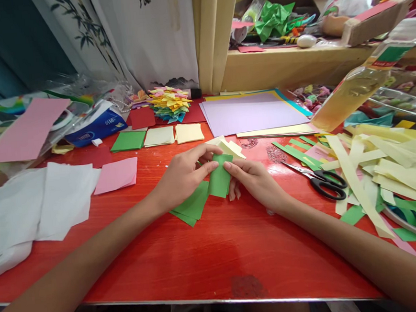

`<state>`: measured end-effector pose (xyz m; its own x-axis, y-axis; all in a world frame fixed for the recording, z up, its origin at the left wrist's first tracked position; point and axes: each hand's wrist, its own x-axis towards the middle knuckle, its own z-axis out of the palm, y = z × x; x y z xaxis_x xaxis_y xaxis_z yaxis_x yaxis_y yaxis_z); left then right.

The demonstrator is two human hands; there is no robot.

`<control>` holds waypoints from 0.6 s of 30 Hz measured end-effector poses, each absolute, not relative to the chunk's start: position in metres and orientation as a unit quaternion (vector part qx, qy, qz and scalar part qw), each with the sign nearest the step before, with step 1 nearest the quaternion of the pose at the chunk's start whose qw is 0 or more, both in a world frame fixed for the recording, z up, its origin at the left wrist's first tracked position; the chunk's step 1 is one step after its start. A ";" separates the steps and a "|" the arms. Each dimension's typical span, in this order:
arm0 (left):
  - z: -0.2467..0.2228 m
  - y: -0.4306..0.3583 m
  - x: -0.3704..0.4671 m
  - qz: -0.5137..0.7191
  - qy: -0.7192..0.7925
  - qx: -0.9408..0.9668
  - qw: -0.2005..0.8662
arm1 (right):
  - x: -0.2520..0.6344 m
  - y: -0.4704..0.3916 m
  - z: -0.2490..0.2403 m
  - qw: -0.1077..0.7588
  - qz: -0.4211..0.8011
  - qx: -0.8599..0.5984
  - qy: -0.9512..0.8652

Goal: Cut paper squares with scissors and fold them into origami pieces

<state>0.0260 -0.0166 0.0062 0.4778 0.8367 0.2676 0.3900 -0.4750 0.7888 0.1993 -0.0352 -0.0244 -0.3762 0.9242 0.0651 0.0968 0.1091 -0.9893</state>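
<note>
A green piece of paper (219, 180), looking folded or bent, is held up between both hands above the red table. My left hand (183, 170) pinches its upper left edge with thumb and fingers. At its right edge, my right hand (255, 178) grips it between thumb and forefinger, the other fingers curled behind. Beneath and left of it lie several green paper squares (193, 203). Just behind the hands is a small pile of pale yellow paper pieces (233, 148), partly covered by my fingers.
Black-handled scissors (321, 180) lie right, beside a heap of paper strips (363, 158). A tilted bottle (350, 89) stands behind them. Paper stacks, including lilac sheets (255, 114) and a green stack (128, 140), line the back. Left are pink paper (116, 175) and white tissues (65, 198).
</note>
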 end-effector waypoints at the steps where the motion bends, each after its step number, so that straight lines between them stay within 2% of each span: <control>1: 0.006 -0.017 0.026 0.333 0.389 0.790 0.336 | 0.199 -0.035 -0.024 0.388 0.532 -0.401 -0.636; 18: 0.004 -0.017 0.028 0.359 0.415 0.775 0.313 | 0.199 -0.037 -0.021 0.350 0.548 -0.393 -0.650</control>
<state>0.0275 -0.0175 0.0036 0.3982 0.8678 0.2972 0.4178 -0.4600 0.7835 0.1992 -0.0372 -0.0211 -0.4455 0.8950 0.0241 0.1264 0.0895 -0.9879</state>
